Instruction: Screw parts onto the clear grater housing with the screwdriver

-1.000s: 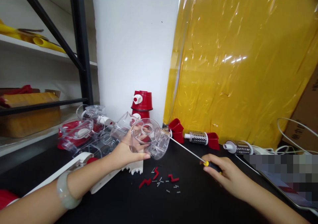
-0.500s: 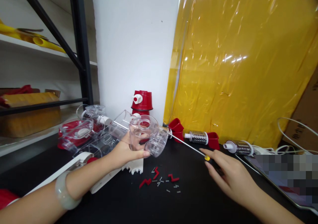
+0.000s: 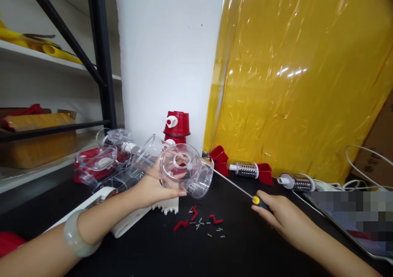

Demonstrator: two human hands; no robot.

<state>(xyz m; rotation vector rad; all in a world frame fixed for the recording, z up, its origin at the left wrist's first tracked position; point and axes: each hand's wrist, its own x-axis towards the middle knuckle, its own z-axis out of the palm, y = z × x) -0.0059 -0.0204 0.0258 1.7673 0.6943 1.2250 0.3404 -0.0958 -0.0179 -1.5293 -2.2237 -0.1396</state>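
Observation:
My left hand (image 3: 156, 185) is closed around a clear plastic housing (image 3: 196, 178) with a round, ringed opening facing me. It holds the housing above the table. In my right hand (image 3: 274, 209) is a screwdriver (image 3: 235, 185) with a dark and yellow handle. Its long shaft points left toward the housing's side opening; whether the tip touches anything inside I cannot tell. On the table below lie several small screws (image 3: 199, 223) and red angled pieces (image 3: 216, 219). A white toothed part (image 3: 167, 206) sits under my left hand.
Behind stand stacked red bases (image 3: 177, 123). Metal grater drums (image 3: 245, 169) and red pieces (image 3: 265, 173) line the yellow-wrapped panel (image 3: 294, 84). Clear and red parts (image 3: 95, 162) are heaped at left beside the shelf rack (image 3: 102, 64). A tablet-like device (image 3: 344, 223) lies at right.
The clear housing has turned so its round opening faces me more. My right hand has shifted slightly down and its fingers have closed further around the screwdriver handle.

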